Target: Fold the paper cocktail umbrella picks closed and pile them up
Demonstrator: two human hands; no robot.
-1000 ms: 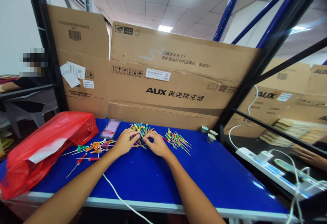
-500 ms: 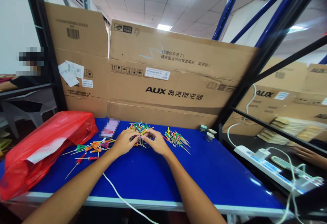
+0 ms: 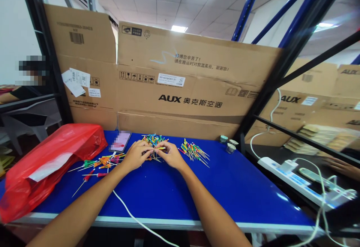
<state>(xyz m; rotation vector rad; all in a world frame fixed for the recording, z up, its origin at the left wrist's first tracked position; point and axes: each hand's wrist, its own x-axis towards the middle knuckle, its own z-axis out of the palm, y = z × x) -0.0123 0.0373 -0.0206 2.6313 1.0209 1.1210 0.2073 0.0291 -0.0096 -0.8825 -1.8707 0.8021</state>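
My left hand (image 3: 137, 155) and my right hand (image 3: 171, 155) meet over the table, fingertips pinched together. Between them is a slim yellow cocktail umbrella (image 3: 161, 148), folded shut on its stick. Just behind the fingers lies a heap of folded cocktail umbrellas (image 3: 153, 139) in many colours, partly hidden by my hands. A second pile of folded umbrellas (image 3: 194, 152), sticks pointing toward the lower right, rests beside my right hand. Left of my left wrist are several loose, partly opened umbrellas (image 3: 105, 160) in orange, green and red.
A red plastic bag (image 3: 70, 142) covers the table's left side. Near it lies a phone (image 3: 121, 142) with a white cable (image 3: 132, 217). Small cups (image 3: 231, 148) stand at the back right. Cardboard (image 3: 180, 100) walls the rear; a power strip (image 3: 292, 181) sits to the right.
The yellow umbrella between my fingers has turned to lie more level, pointing right. Both hands stay in nearly the same place; the view has shifted slightly.
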